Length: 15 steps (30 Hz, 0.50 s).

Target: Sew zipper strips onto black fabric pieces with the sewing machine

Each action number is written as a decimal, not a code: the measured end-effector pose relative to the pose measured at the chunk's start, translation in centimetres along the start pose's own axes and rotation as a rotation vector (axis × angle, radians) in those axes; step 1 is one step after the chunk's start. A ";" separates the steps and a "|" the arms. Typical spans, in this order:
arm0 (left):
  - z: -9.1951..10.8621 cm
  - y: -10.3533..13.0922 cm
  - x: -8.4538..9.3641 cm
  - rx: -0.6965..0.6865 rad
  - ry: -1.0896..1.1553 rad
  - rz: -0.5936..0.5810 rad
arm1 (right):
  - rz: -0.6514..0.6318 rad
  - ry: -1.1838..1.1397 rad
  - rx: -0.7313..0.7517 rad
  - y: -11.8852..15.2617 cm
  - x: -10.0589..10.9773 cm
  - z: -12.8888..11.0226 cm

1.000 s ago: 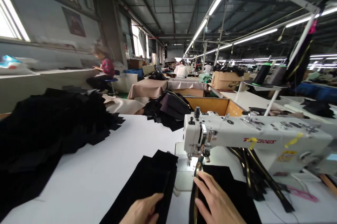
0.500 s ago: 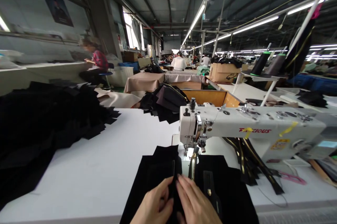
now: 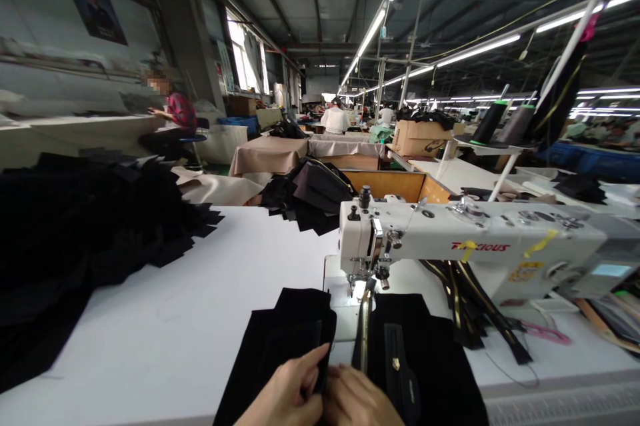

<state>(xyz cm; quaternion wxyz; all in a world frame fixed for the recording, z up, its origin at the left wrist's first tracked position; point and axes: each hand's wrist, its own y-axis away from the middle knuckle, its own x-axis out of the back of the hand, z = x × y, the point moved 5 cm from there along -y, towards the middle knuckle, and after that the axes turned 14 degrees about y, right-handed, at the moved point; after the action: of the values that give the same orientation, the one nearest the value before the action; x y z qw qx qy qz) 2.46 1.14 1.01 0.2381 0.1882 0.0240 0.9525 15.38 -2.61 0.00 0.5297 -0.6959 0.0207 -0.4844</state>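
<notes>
A black fabric panel lies on the white table, left of the sewing machine's needle area. My left hand grips its right edge, the index finger stretched along the fabric. Close beside it, my right hand has its fingers bent and closed on the same edge, lower down; the fingertips are partly hidden. Right of the hands is a second black panel bearing a zipped pocket strip. A gold-toothed zipper runs along that panel's left edge, up to the presser foot.
The white sewing machine spans the right side. Several loose zippers and a pink tool lie under its arm. Black fabric pieces are heaped at left, more behind. Thread cones stand right; a seated person is far left.
The left panel has shifted left and towards me, widening the gap to the zipper. My right hand has drawn back, its fingers going from outstretched to bent. The view has shifted slightly.
</notes>
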 end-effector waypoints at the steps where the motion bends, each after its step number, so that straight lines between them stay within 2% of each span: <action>1: -0.2 -0.1 -0.1 0.009 -0.026 -0.016 | -0.015 -0.038 -0.018 -0.7 1.3 0.7; 3: -0.3 -0.2 -0.6 0.017 -0.051 -0.073 | -0.199 -0.049 -0.169 -1.7 3.2 2.9; 5: 0.1 -0.1 -1.3 0.002 -0.023 -0.124 | -0.346 0.044 -0.290 -2.0 4.5 5.2; 9: 0.9 0.3 -1.9 -0.046 0.104 -0.090 | -0.575 0.098 -0.313 -1.2 4.1 7.6; 12: 0.6 0.1 -2.7 -0.062 0.144 -0.097 | -0.640 0.029 -0.318 -1.0 3.2 7.8; 15: 0.8 -0.6 -3.7 -0.100 0.087 -0.157 | -0.629 -0.023 -0.332 -1.3 3.3 7.6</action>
<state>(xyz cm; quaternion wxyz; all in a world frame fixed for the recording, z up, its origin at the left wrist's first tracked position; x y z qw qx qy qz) 5.99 -0.10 0.41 0.3198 0.1321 0.0016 0.9382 21.81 1.64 3.43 0.2345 -0.7502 -0.1224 -0.6060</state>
